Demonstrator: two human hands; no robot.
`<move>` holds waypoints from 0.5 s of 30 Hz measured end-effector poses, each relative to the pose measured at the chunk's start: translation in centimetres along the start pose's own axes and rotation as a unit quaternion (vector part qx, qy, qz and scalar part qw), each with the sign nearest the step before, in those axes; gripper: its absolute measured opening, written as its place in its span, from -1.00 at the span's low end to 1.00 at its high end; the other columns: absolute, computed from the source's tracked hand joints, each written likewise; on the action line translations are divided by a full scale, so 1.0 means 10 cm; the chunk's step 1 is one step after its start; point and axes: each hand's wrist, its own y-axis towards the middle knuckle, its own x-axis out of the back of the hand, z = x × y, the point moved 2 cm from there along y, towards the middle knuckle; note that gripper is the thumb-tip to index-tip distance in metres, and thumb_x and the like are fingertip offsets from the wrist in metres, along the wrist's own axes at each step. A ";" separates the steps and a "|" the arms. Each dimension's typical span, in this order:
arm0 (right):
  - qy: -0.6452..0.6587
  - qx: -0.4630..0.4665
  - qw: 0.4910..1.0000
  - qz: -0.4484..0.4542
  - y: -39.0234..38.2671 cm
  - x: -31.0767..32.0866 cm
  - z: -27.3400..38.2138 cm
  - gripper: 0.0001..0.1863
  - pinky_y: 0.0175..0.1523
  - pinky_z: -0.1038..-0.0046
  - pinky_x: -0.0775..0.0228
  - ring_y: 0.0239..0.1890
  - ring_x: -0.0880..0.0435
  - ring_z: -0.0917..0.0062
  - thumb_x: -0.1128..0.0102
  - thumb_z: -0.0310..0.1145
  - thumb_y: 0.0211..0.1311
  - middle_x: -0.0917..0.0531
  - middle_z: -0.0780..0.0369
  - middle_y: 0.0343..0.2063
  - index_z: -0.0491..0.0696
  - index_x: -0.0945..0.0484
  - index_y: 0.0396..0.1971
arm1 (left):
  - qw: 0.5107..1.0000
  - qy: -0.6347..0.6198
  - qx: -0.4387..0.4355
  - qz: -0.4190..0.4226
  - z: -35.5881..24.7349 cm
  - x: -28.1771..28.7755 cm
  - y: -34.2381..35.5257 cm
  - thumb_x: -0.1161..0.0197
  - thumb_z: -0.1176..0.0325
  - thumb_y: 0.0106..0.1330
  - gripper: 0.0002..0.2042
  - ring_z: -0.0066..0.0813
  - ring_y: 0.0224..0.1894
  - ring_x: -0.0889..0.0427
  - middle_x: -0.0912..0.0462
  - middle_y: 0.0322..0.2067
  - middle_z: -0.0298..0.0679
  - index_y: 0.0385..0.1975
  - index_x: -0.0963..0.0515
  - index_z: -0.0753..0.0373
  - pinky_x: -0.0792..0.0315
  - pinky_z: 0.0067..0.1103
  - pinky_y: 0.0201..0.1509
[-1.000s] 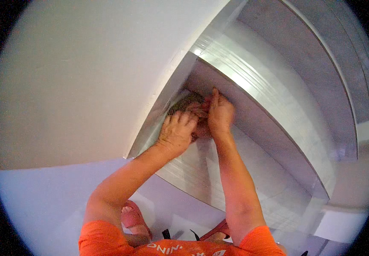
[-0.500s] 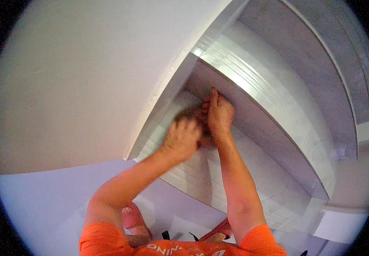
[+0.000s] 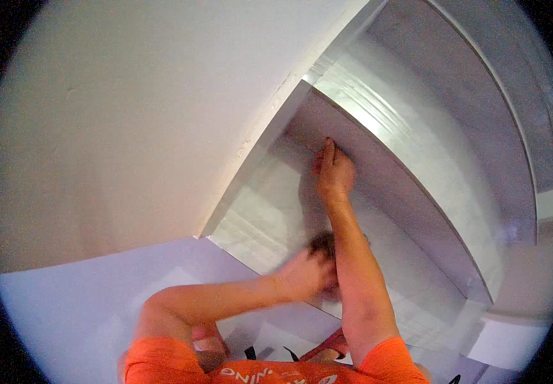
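My left hand (image 3: 307,275) is low over the nearest stair tread (image 3: 251,217), smeared by motion. Its fingers are closed on a dark, rounded, brush-like thing (image 3: 323,244), whose exact kind I cannot make out. Part of that thing passes behind my right forearm. Farther up, my right hand (image 3: 336,173) is against the grey riser (image 3: 379,166) at the back of this tread. The fingers there are bent and pressed together, with the thumb side toward the riser; whatever they may hold is hidden.
Further steps climb to the upper right, the second tread (image 3: 385,109) shining with reflected light. A pale wall (image 3: 116,141) borders the stairs on the left. Below lies a bluish floor (image 3: 84,301), where my reddish sandals (image 3: 331,345) show. A white block (image 3: 506,342) stands at the lower right.
My left hand has swept toward me and to the right with the dark thing, from near the riser to the tread's front. My right hand stays at the riser.
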 end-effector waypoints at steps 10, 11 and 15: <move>-0.085 0.031 0.995 0.037 0.05 0.06 0.60 -0.38 -0.08 0.13 -0.36 -0.34 -0.61 0.08 0.31 0.04 0.36 -0.63 0.03 -0.53 -0.13 -0.62 -0.50 | 0.979 0.106 0.169 -0.024 0.55 0.47 0.02 -0.10 0.20 0.13 -0.73 -0.12 -0.07 -0.36 -0.44 -0.19 -0.08 -0.25 -0.55 0.18 -0.24 -0.18 -0.01; -0.077 0.021 0.995 0.055 0.03 0.04 0.54 -0.38 -0.10 0.13 -0.36 -0.36 -0.61 0.10 0.30 0.04 0.36 -0.63 0.05 -0.56 -0.14 -0.62 -0.51 | 0.989 0.070 0.127 -0.035 0.37 0.32 -0.05 -0.09 0.21 0.13 -0.73 -0.12 -0.07 -0.36 -0.44 -0.19 -0.11 -0.23 -0.55 0.16 -0.24 -0.17 0.00; -0.001 -0.014 0.998 0.064 -0.14 0.10 0.16 -0.37 -0.16 0.14 -0.37 -0.43 -0.63 0.16 0.30 0.06 0.36 -0.62 0.11 -0.63 -0.12 -0.62 -0.53 | 0.998 0.020 0.033 -0.046 0.08 0.32 -0.15 -0.08 0.25 0.10 -0.71 -0.20 -0.08 -0.39 -0.48 -0.18 -0.20 -0.18 -0.56 0.10 -0.27 -0.24 -0.08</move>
